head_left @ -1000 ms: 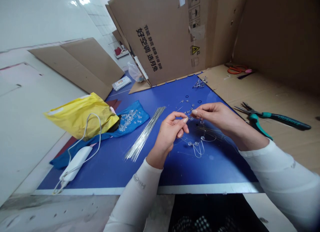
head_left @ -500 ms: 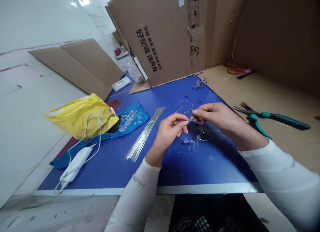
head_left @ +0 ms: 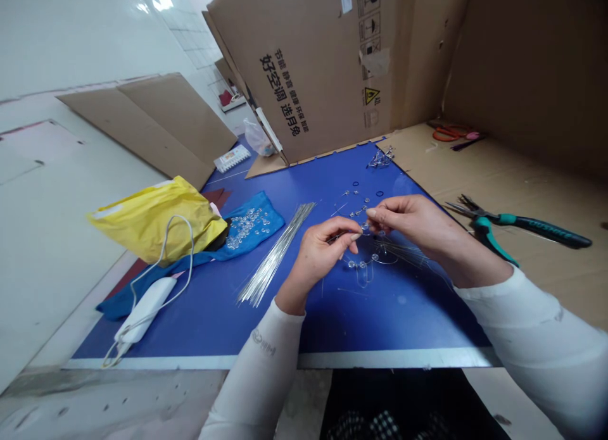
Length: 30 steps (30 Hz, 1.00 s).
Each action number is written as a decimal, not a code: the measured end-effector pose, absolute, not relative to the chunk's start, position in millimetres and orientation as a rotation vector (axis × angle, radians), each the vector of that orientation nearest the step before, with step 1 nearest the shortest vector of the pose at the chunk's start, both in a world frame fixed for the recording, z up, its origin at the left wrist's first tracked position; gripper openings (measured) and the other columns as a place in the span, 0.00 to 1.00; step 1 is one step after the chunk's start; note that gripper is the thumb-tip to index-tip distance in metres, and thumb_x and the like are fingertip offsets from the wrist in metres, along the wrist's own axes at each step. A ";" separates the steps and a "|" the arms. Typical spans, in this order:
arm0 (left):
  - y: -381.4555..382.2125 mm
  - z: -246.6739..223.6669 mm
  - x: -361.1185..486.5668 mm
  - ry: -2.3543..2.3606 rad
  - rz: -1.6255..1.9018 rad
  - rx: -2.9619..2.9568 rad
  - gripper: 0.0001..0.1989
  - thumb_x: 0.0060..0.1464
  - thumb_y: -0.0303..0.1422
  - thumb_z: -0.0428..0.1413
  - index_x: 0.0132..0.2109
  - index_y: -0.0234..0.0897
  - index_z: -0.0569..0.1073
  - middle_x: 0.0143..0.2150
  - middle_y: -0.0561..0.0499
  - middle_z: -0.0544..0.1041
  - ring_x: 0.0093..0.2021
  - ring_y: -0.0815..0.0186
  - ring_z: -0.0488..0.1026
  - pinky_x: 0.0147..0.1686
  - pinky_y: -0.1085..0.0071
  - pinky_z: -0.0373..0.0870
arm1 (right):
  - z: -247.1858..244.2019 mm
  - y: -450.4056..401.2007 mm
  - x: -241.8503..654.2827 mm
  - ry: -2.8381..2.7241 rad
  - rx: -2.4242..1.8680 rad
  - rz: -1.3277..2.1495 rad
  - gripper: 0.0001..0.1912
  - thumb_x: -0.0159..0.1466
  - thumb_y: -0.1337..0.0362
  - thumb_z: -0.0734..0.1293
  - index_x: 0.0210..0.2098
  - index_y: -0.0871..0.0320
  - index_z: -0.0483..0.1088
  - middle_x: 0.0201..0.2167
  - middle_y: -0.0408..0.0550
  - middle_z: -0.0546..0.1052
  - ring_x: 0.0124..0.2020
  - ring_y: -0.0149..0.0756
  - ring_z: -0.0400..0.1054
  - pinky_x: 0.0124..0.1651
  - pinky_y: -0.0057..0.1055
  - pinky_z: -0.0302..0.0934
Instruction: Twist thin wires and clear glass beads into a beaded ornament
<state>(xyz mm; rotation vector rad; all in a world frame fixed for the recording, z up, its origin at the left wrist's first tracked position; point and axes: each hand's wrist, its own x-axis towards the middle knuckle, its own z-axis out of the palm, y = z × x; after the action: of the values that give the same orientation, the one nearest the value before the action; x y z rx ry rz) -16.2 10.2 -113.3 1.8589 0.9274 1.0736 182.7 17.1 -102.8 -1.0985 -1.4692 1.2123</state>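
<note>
Over the blue tabletop, my left hand point(head_left: 330, 247) and my right hand point(head_left: 408, 228) face each other with fingertips pinched. Between them is a small clear bead point(head_left: 365, 227) on thin wire, part of a beaded wire strand. My left thumb and forefinger grip the wire just left of this bead; my right fingers close on the strand at its right. Below the hands hangs a curve of more clear beads point(head_left: 363, 264) with fine wire loops. Behind them several beads on wire point(head_left: 358, 211) and a small dark ring point(head_left: 379, 194) rest on the table.
A bundle of silvery wires point(head_left: 278, 253) lies left of my hands. Loose clear beads point(head_left: 249, 228) sit on blue cloth beside a yellow bag point(head_left: 161, 221) and a white power strip point(head_left: 149, 310). Green-handled pliers point(head_left: 536, 228) and orange scissors point(head_left: 449, 133) lie on cardboard at right.
My hands keep their pinch on the beaded wire. The hanging curve of beads has swung slightly up and left; the left fingertips have shifted a little to the right.
</note>
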 end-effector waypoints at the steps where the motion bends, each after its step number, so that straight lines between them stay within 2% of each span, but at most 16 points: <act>1: 10.0 -112.9 -16.3 0.929 1.070 1.869 0.03 0.57 0.30 0.59 0.38 0.38 0.78 0.25 0.54 0.77 0.21 0.75 0.66 0.24 0.76 0.63 | -102.3 17.0 182.5 -1.463 -1.091 1.219 0.20 0.56 0.50 0.72 0.16 0.54 0.69 0.20 0.44 0.73 0.25 0.33 0.63 0.34 0.34 0.57; 8: 9.4 -111.8 -16.1 0.950 1.049 1.891 0.03 0.57 0.30 0.59 0.38 0.37 0.78 0.25 0.53 0.77 0.22 0.74 0.69 0.25 0.76 0.63 | -100.2 16.6 181.0 -1.441 -1.093 1.246 0.21 0.53 0.46 0.75 0.17 0.55 0.71 0.20 0.44 0.73 0.25 0.33 0.63 0.33 0.33 0.58; 19: 8.4 -109.6 -19.2 0.933 1.026 1.889 0.03 0.57 0.29 0.59 0.38 0.37 0.79 0.27 0.53 0.78 0.24 0.73 0.70 0.25 0.76 0.64 | -98.2 16.0 181.7 -1.385 -1.060 1.337 0.20 0.49 0.45 0.76 0.18 0.55 0.74 0.20 0.45 0.75 0.25 0.33 0.63 0.35 0.34 0.60; 22: 8.7 -110.8 -17.6 0.903 1.049 1.788 0.03 0.56 0.31 0.61 0.38 0.37 0.78 0.25 0.54 0.77 0.21 0.75 0.68 0.23 0.77 0.63 | -96.8 15.2 180.2 -1.364 -1.061 1.335 0.21 0.48 0.45 0.77 0.17 0.55 0.72 0.20 0.44 0.73 0.25 0.32 0.62 0.35 0.33 0.59; 30: 9.6 -113.9 -11.2 0.821 1.027 1.397 0.09 0.54 0.36 0.64 0.39 0.37 0.74 0.21 0.55 0.76 0.15 0.78 0.60 0.18 0.79 0.54 | -98.2 15.9 180.4 -1.382 -1.076 1.347 0.21 0.52 0.46 0.76 0.17 0.55 0.72 0.20 0.44 0.73 0.24 0.31 0.62 0.34 0.34 0.59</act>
<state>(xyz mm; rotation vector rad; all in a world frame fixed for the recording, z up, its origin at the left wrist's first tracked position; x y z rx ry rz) -11.2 9.6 -113.9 1.3974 0.8214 1.0271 180.4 15.9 -98.2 -1.0756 -1.3816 1.3473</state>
